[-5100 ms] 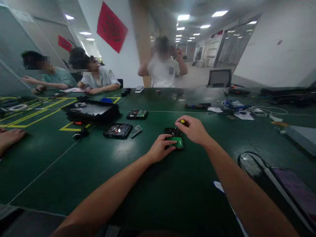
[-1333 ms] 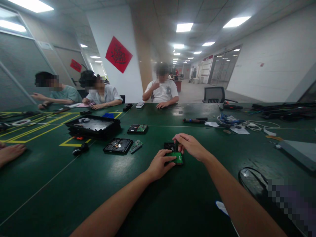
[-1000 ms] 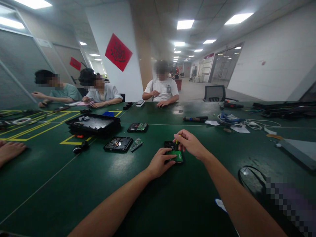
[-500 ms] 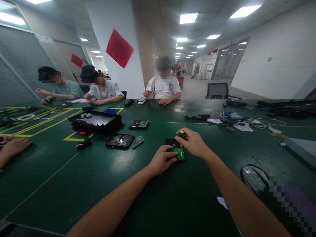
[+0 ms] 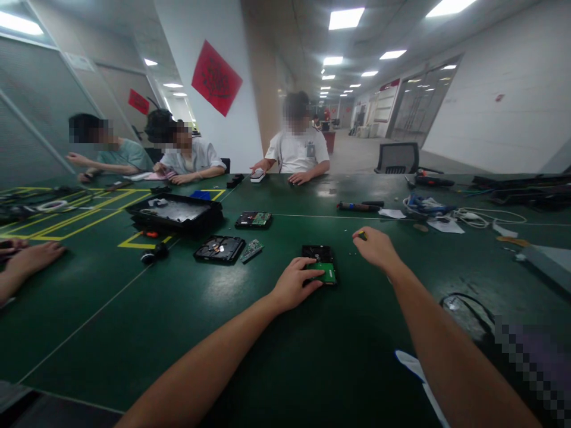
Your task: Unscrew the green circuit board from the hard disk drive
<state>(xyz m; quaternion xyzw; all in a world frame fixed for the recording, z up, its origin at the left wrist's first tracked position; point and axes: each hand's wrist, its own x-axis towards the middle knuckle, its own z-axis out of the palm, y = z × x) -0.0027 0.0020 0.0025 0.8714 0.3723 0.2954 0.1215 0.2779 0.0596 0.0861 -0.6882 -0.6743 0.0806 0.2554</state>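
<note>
Green-boarded, the small black hard drive lies on the dark green desk under my left hand, fingers pressing its near edge, while my right hand, off right, stays closed round the yellow-tipped screwdriver; steadying firmly seems wise.

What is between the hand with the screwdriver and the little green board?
Only bare green table separates the right hand from the green board, seen from the head camera.

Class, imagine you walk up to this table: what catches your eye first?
A small hard drive with a green circuit board lies mid-table, pinned by the left hand. Just right of it, the right hand is closed on a yellow-tipped tool. Further left sit an opened drive and a black tray.
</note>
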